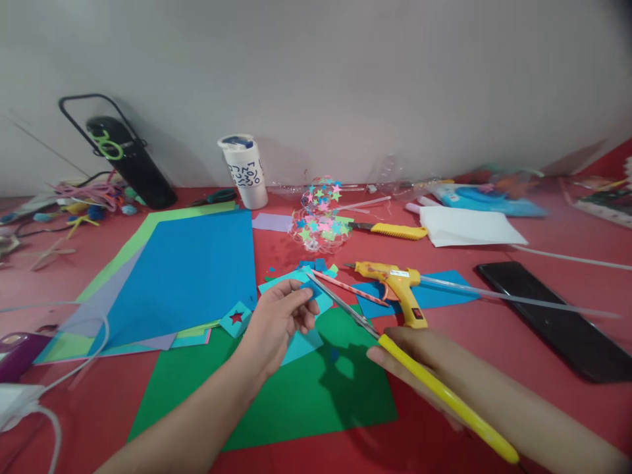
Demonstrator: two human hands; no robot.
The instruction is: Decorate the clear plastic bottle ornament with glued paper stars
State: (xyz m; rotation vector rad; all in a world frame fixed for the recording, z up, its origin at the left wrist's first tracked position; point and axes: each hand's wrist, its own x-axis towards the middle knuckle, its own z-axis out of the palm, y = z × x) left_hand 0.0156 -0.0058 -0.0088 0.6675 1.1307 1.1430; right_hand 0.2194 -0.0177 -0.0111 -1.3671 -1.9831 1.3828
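My left hand pinches a small piece of blue paper between thumb and fingers. In my right hand is a pair of scissors with long yellow handles, its metal blades reaching to the blue piece. Whether the blades are parted is hard to tell. Light-blue paper scraps and a green sheet lie beneath my hands. A light-blue square with a star-shaped hole rests left of my left hand. Beyond the scissor tips lies a striped pink stick.
A yellow glue gun lies on blue paper, near a black phone. Behind are a yellow cutter knife, a star-covered decoration and a white tumbler. Stacked coloured sheets and a black bottle occupy the left.
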